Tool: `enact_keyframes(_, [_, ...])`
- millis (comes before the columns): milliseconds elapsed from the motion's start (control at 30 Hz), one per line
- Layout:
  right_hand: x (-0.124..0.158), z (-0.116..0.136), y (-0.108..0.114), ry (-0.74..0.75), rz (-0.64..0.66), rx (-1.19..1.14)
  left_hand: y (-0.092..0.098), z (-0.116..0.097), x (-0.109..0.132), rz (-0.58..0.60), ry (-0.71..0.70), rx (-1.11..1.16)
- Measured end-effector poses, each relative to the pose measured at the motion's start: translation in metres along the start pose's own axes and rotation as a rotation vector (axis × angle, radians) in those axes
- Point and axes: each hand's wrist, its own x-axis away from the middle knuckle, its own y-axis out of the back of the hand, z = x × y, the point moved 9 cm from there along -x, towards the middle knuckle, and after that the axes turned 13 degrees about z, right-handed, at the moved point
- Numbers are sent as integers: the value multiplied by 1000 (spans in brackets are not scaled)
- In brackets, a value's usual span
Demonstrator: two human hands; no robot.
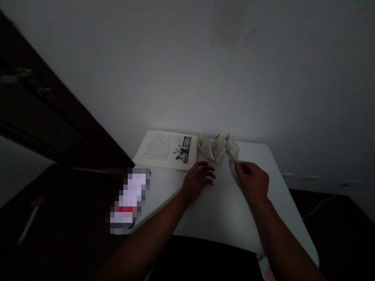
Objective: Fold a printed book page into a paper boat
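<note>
My right hand (pixel 252 180) pinches the near tip of a folded paper boat (pixel 232 148), made from printed paper, at the back of the white table (pixel 216 218). Just left of it stand two more folded paper boats, the middle boat (pixel 218 148) and the left boat (pixel 205 146), close against each other. My left hand (pixel 199 180) hovers over or rests on the table in front of them, fingers apart and slightly curled, holding nothing. Beside that hand lies an open book (pixel 165 150) with printed text and a dark picture.
A phone (pixel 131 197) with a lit, blurred screen lies at the table's left edge. A pale wall (pixel 181 78) rises directly behind the table. At the left is a dark door (pixel 58 113) with a handle. A cable (pixel 325 200) hangs low on the right.
</note>
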Motion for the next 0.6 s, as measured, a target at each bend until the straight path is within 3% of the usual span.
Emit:
enact_keyframes(333, [5, -6, 3, -43, -20, -65, 1, -1, 1, -11, 2, -1])
enact_keyframes(600, [14, 17, 6, 93, -33, -106, 1, -2, 1, -21, -9, -19])
